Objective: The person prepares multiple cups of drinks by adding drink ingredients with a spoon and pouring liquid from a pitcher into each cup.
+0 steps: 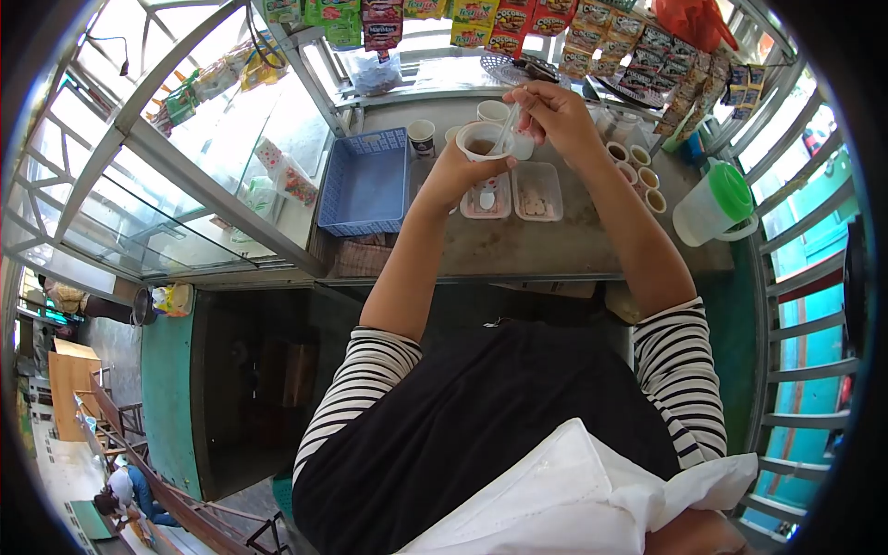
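Observation:
My left hand (449, 180) is closed around a white cup (472, 155) with brownish liquid in it, raised above the counter. The thumb and fingers of my right hand (555, 116) pinch a pale plastic spoon (508, 128), which slants down into the cup. Something whitish and translucent sits just right of the cup, below my right fingers; I cannot make out whether it is held. Beneath my hands stand two clear plastic tubs, the left one (486, 205) with a white spoon in it and the right one (539, 194) with pale contents.
A blue plastic basket (363, 228) lies left on the counter (564, 250), beside a printed paper cup (421, 137). Several filled cups (655, 201) stand at right, near a green-lidded pitcher (708, 208). Sachets (509, 23) hang overhead. A glass case (222, 194) borders the left.

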Motion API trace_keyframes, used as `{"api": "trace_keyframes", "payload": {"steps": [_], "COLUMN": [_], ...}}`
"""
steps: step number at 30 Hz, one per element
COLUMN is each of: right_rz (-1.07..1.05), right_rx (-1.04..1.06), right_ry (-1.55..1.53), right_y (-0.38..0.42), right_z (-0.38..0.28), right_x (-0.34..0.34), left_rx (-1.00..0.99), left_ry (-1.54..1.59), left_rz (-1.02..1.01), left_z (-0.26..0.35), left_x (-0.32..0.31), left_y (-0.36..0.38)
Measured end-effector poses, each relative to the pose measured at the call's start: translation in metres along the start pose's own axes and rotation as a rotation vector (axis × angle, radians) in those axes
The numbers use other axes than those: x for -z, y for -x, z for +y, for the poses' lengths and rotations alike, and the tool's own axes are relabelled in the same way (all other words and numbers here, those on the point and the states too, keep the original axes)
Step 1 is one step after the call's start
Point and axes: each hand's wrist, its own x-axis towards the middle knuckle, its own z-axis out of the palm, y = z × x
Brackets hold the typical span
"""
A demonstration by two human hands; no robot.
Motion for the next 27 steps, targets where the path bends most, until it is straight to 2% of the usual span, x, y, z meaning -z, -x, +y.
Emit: {"api": "trace_keyframes", "payload": {"steps": [8,10,13,18,21,23,27], "right_rz": [-0.101,-0.110,-0.118,-0.098,-0.102,-0.012,0.074], "right_rx": [-0.078,-0.012,-0.018,-0.055,-0.052,0.137,0.146], "right_ry": [-0.141,0.008,0.024,0.013,0.125,0.369,0.416], "right_y": [0.018,0.023,0.033,0.048,0.058,0.066,0.085], "right_z": [0.017,0.016,0.007,0.010,0.018,0.019,0.017], "right_x": [0.025,0.032,0.045,0.061,0.076,0.087,0.108], "left_rx": [-0.062,-0.033,0.065,0.051,0.038,0.023,0.028], "left_ry": [0.054,0.079,0.060,0.112,0.118,0.099,0.110], "left_rz": [-0.035,-0.055,-0.093,-0.164,-0.189,-0.197,-0.262], "left_z": [-0.018,-0.019,-0.037,-0.050,-0.062,-0.065,-0.072], "left_x": [-0.025,-0.033,-0.039,-0.070,-0.087,-0.100,-0.128], "left_y": [-0.008,-0.012,-0.019,-0.028,-0.038,-0.043,-0.057]}}
